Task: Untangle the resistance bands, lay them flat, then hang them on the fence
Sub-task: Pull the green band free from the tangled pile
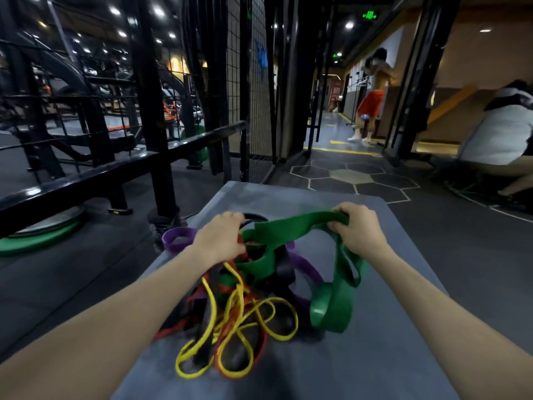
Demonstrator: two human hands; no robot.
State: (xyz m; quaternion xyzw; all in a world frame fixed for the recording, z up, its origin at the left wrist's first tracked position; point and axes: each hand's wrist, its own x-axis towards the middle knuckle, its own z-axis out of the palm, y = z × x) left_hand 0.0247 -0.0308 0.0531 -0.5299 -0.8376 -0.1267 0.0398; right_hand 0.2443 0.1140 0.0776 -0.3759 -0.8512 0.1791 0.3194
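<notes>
Head view, the only one supplied. We record two bare hands over a grey desk (389, 356) that carries a tangled heap of resistance bands (248, 301).

Right hand (357, 229): its grip is clamped on the wide green band (331, 307), fingers curled round the raised upper part of it. From that hold one stretch of green runs left toward the other hand, and another drops in a long loop whose lower end rests on the desk at the right of the heap.

Left hand (222, 236): it sits at the top of the heap with fingers curled down into the bands. We judge the grip closed on strands there, red and green showing just beside the fingers, but we cannot tell exactly which bands it holds.

Count by colour, so far as the knot allows: one wide green band, at least one thin yellow band (274, 321) in several coils at the near side, red (173, 327) strands, purple (178, 238) at the left and under the green, and black (284, 274) in the middle. We cannot tell the number of separate bands in each of the last three colours.

The black wire-mesh fence (245, 82) stands beyond the far end of the desk, well apart from the heap. Two persons are in view at the right: one in red shorts (370, 102) standing in the corridor, one in white (496, 131) bent low.
</notes>
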